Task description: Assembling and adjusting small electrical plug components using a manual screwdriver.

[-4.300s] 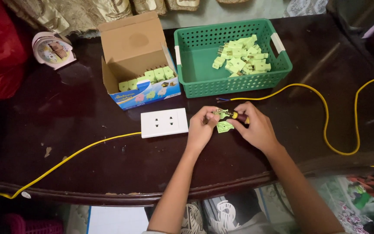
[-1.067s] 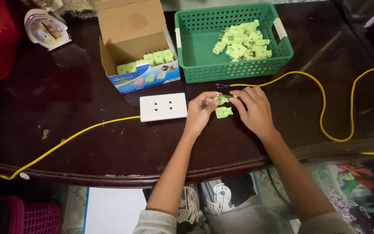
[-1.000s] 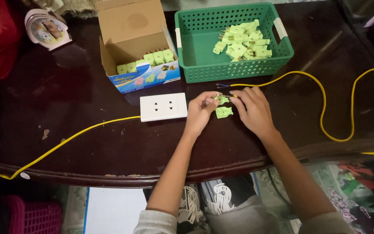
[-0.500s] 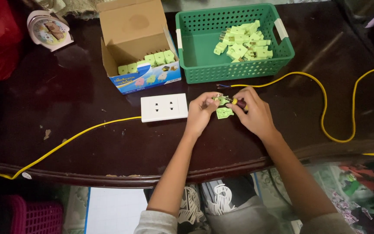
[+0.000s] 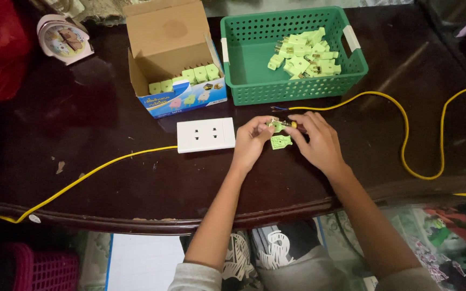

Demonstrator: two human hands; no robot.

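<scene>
My left hand [image 5: 251, 143] pinches a small pale green plug part [image 5: 274, 124] just above the dark wooden table [image 5: 109, 178]. My right hand [image 5: 319, 141] grips a small screwdriver [image 5: 292, 124] with a yellow and dark handle, its tip against that part. A second green plug piece [image 5: 280, 142] lies on the table between my hands. The bare end of a yellow cable [image 5: 405, 126] lies just behind my fingers. A white double socket plate [image 5: 205, 135] sits left of my left hand.
A green plastic basket [image 5: 249, 59] holds several green plugs [image 5: 306, 56] at the back. An open cardboard box [image 5: 171, 64] with more plugs stands left of it. A small round clock [image 5: 63, 39] sits back left. Another yellow cable [image 5: 82, 180] runs left from the socket plate.
Both hands stay together over the same spot, with small finger movements on the plug part. The view has shifted slightly; nothing on the table has moved.
</scene>
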